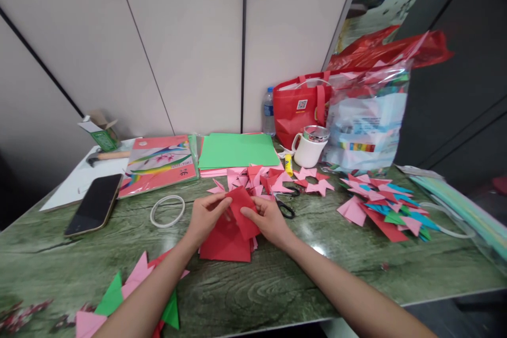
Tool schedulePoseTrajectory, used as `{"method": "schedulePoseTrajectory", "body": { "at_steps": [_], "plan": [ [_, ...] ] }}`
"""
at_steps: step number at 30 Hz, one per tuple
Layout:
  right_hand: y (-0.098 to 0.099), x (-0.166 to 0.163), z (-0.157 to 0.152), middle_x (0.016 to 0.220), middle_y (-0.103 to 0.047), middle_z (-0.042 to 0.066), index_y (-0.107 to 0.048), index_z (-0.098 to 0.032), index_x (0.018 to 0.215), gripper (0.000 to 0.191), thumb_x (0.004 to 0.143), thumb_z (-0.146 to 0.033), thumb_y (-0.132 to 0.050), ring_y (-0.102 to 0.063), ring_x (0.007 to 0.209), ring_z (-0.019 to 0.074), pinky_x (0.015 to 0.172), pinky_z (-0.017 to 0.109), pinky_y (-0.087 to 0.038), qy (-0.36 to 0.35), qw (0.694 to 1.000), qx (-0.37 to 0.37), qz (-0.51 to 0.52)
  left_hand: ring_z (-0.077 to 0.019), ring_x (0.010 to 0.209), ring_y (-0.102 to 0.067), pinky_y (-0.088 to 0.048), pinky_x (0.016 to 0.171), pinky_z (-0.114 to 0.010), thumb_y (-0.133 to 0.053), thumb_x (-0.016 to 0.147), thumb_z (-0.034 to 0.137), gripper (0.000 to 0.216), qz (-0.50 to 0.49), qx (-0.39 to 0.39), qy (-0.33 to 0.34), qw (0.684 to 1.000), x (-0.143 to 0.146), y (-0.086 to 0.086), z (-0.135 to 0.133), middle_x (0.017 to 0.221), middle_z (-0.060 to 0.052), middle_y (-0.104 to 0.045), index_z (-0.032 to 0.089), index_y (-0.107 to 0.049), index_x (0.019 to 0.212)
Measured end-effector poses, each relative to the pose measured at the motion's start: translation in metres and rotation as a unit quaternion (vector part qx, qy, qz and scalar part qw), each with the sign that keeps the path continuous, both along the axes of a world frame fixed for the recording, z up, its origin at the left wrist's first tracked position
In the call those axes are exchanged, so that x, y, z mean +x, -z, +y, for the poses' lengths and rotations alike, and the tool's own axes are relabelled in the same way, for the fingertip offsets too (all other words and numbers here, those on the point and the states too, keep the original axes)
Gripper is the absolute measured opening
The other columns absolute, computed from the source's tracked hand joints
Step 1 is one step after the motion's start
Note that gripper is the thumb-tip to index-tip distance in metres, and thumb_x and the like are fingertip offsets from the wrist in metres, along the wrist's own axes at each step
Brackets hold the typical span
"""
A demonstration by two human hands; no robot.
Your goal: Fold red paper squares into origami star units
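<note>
A folded red paper [244, 215] is held up between my two hands, just above the table. My left hand [208, 215] pinches its upper left corner between thumb and fingers. On the right edge, my right hand [269, 217] grips it with the thumb in front. Beneath lies a flat red paper sheet [225, 245], with pink paper edges showing at its right side. Behind the hands is a heap of folded pink and red paper pieces [257, 177]. Black-handled scissors [285, 208] lie right of my right hand, partly hidden.
Left are a phone [94, 205], a white ring [167, 211], a hammer [106, 156] and a paper pack [160, 163]. Green sheets [238, 150], a glue stick [288, 165], a mug [311, 148] and bags [299, 108] stand behind. Folded coloured pieces lie front left [111, 296] and right [386, 203].
</note>
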State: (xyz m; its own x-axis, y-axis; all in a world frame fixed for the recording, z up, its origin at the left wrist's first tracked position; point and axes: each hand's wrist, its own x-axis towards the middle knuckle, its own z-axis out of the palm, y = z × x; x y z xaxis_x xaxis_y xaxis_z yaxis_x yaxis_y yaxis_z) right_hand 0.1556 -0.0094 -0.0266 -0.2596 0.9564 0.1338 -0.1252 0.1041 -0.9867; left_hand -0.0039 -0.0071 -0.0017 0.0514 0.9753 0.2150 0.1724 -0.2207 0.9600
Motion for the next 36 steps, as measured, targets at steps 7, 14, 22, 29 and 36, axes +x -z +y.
{"method": "schedulePoseTrajectory", "body": {
  "at_steps": [7,14,22,29,36],
  "plan": [
    [0.0045,-0.0006,0.0021,0.082,-0.067,0.003,-0.062,-0.017,0.088,0.027,0.073,-0.04,-0.061,-0.061,0.071,0.0176,0.063,0.027,-0.048,0.023,0.999,0.014,-0.016,-0.0137,0.043,-0.057,-0.044,0.046,-0.022,-0.065,0.07,0.031,0.016,0.0,0.006,-0.005,1.0,-0.0003,0.0046,0.003,0.048,0.001,-0.063,0.016,-0.068,0.065],
    [0.004,0.0002,0.0024,0.073,-0.064,0.003,-0.061,-0.016,0.078,0.026,0.072,-0.041,-0.063,-0.058,0.065,0.0162,0.059,0.026,-0.046,0.069,0.997,0.023,-0.004,-0.0131,0.046,-0.055,-0.043,0.05,-0.022,-0.058,0.076,0.036,0.028,0.064,0.014,0.033,0.997,0.0003,0.007,0.0015,0.047,0.001,-0.061,0.016,-0.065,0.057],
    [0.0042,-0.0028,-0.0009,0.061,-0.059,-0.001,-0.057,-0.017,0.069,0.029,0.07,-0.046,-0.062,-0.052,0.053,0.0128,0.05,0.023,-0.041,0.065,0.998,-0.005,-0.001,-0.0125,0.044,-0.052,-0.04,0.046,-0.022,-0.059,0.074,0.038,0.03,0.063,0.011,0.019,0.998,0.0004,0.0078,0.0023,0.046,0.001,-0.061,0.015,-0.065,0.055],
    [0.0071,-0.0028,-0.0006,0.064,-0.06,0.0,-0.058,-0.017,0.07,0.029,0.069,-0.045,-0.064,-0.053,0.056,0.0138,0.051,0.024,-0.042,0.068,0.998,0.002,-0.006,-0.0131,0.045,-0.054,-0.04,0.047,-0.022,-0.06,0.074,0.037,0.029,0.053,-0.009,0.036,0.998,-0.0005,0.008,0.0014,0.047,-0.001,-0.062,0.016,-0.067,0.056],
    [0.0048,-0.0024,-0.0012,0.063,-0.058,0.0,-0.057,-0.016,0.07,0.025,0.071,-0.041,-0.063,-0.051,0.056,0.0128,0.052,0.024,-0.04,0.067,0.998,0.01,-0.017,-0.0138,0.047,-0.056,-0.042,0.048,-0.022,-0.06,0.075,0.036,0.027,0.027,-0.031,0.05,0.998,-0.0007,0.0078,0.0004,0.051,-0.001,-0.064,0.015,-0.068,0.059]
  ]
}}
